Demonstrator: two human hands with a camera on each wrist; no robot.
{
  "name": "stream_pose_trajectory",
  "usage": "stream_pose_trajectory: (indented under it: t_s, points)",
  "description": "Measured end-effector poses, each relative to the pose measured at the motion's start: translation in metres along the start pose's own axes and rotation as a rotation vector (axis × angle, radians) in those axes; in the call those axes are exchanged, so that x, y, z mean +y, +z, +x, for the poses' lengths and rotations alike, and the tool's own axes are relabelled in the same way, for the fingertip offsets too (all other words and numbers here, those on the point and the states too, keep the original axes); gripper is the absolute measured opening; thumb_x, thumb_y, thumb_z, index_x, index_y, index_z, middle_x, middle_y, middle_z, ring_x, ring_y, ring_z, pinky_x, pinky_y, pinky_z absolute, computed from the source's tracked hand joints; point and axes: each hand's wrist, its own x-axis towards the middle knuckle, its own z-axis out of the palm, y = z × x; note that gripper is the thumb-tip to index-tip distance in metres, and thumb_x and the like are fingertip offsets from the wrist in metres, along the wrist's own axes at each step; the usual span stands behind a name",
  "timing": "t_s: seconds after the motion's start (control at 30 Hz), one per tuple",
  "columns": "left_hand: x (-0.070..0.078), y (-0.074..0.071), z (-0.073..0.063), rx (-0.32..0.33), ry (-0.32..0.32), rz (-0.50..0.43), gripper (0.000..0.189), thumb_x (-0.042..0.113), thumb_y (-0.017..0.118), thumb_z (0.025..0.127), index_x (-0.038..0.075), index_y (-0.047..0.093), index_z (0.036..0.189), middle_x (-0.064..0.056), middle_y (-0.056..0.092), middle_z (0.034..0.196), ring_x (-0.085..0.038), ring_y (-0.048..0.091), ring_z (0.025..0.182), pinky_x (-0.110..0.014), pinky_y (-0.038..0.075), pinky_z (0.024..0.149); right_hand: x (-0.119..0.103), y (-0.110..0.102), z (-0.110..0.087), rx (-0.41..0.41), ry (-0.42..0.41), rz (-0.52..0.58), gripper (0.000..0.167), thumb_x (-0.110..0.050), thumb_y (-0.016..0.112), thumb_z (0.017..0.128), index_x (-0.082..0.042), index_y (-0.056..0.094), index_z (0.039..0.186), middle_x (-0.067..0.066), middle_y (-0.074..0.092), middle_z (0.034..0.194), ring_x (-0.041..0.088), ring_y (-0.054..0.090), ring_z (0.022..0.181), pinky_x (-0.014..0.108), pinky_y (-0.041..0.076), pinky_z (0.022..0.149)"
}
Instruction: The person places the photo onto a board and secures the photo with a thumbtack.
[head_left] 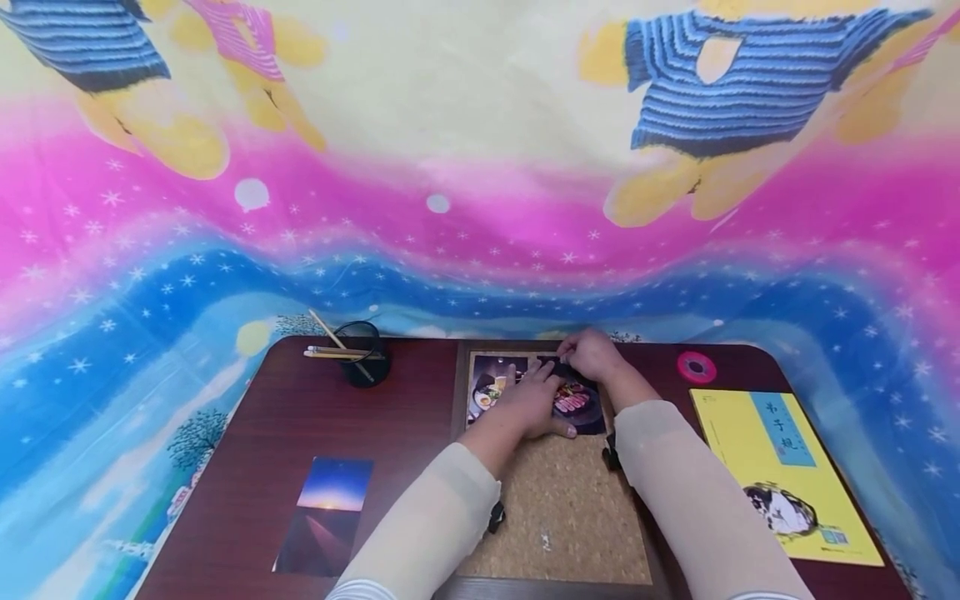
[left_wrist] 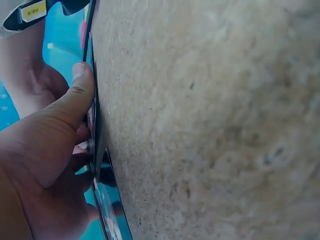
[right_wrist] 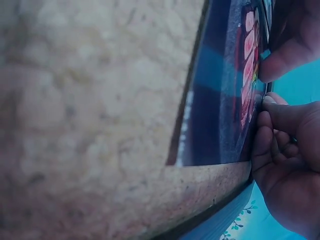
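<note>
A framed cork board (head_left: pixel 570 508) lies on the table with two dark food photos on its far part. My left hand (head_left: pixel 528 404) spreads its fingers over the inner edges of the left photo (head_left: pixel 486 398) and the right photo (head_left: pixel 591 415), pressing them down. At the far edge of the right photo, my right hand (head_left: pixel 594 357) pinches a small greyish thing (right_wrist: pixel 258 101) between thumb and forefinger. Fingertips hide most of it, so I cannot tell its kind. In the right wrist view, the photo's near edge stands slightly off the cork.
On the left are a black mesh pen holder (head_left: pixel 365 367) with pencils and a sunset photo (head_left: pixel 326 517). A pink tape roll (head_left: pixel 696 367) and a yellow book (head_left: pixel 787 475) lie on the right. Patterned cloth (head_left: pixel 450 242) hangs behind the table.
</note>
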Motion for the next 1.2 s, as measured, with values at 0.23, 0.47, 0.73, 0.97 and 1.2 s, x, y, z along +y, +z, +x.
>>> stream_pose_trajectory:
  t_s: [0.23,0.47,0.73,0.97,1.2]
  points:
    - [-0.008,0.001,-0.013,0.016,0.040,-0.015,0.105,0.076,0.074,0.077,0.028,0.035,0.163,-0.006,0.019,0.173,-0.030,0.012,0.159,-0.061,0.008,0.125,-0.001,0.002,-0.001,0.005,0.006,-0.012,0.018,-0.011,0.062,0.100,-0.007,0.079,0.106,0.010,0.074,0.101,0.031,0.068,0.101,0.045,0.055,0.086]
    - [-0.018,0.001,-0.026,0.065,0.096,-0.063,0.110,0.075,0.079,0.073,0.026,0.037,0.162,-0.010,0.023,0.171,-0.032,0.016,0.158,-0.062,0.011,0.124,0.000,0.002,-0.002,0.021,0.015,-0.023,0.018,-0.013,0.063,0.100,-0.008,0.079,0.106,0.011,0.075,0.104,0.031,0.068,0.102,0.046,0.054,0.088]
    - [-0.029,0.004,-0.038,0.087,0.110,-0.102,0.108,0.074,0.076,0.077,0.025,0.036,0.163,-0.011,0.024,0.171,-0.033,0.016,0.158,-0.063,0.011,0.124,0.007,0.004,-0.005,-0.019,0.022,0.006,0.022,-0.013,0.057,0.103,-0.007,0.076,0.112,0.009,0.072,0.103,0.027,0.067,0.097,0.044,0.055,0.084]
    - [-0.042,-0.002,-0.053,0.111,0.097,-0.095,0.102,0.073,0.076,0.079,0.022,0.041,0.161,-0.007,0.027,0.170,-0.032,0.019,0.158,-0.063,0.011,0.124,0.013,0.002,-0.014,0.000,-0.025,0.028,0.022,-0.014,0.057,0.104,-0.005,0.075,0.114,0.010,0.071,0.107,0.027,0.065,0.097,0.047,0.054,0.084]
    - [-0.059,-0.011,-0.072,0.156,0.075,-0.130,0.105,0.068,0.080,0.078,0.020,0.038,0.162,-0.010,0.028,0.170,-0.038,0.021,0.156,-0.068,0.013,0.122,0.012,-0.003,-0.026,0.038,-0.045,0.086,0.020,-0.014,0.058,0.104,-0.007,0.075,0.112,0.009,0.072,0.105,0.026,0.065,0.092,0.044,0.052,0.081]
